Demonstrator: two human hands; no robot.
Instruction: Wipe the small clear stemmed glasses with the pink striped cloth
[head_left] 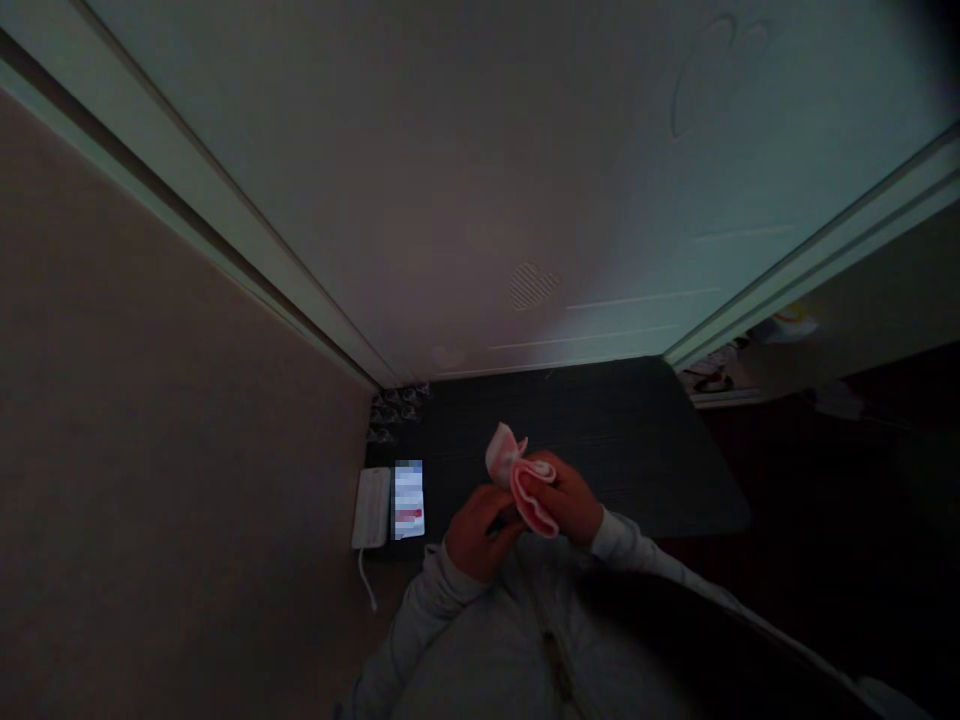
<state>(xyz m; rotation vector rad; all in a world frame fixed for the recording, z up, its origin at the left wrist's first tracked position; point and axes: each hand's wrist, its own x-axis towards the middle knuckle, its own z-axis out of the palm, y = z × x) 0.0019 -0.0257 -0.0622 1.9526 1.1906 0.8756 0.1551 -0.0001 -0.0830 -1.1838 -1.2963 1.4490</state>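
Cloth [517, 476], pink and folded, is sitting between your hands, above the dark table [600, 430]. Your right hand [576, 500] is grasping its bunched end, thumb across it. Your left hand [480, 530] is curling close at its left side; whether it is gripping, I cannot tell.

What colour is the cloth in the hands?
The cloth is pink, with paler pinkish-white patches; the head view shows it.
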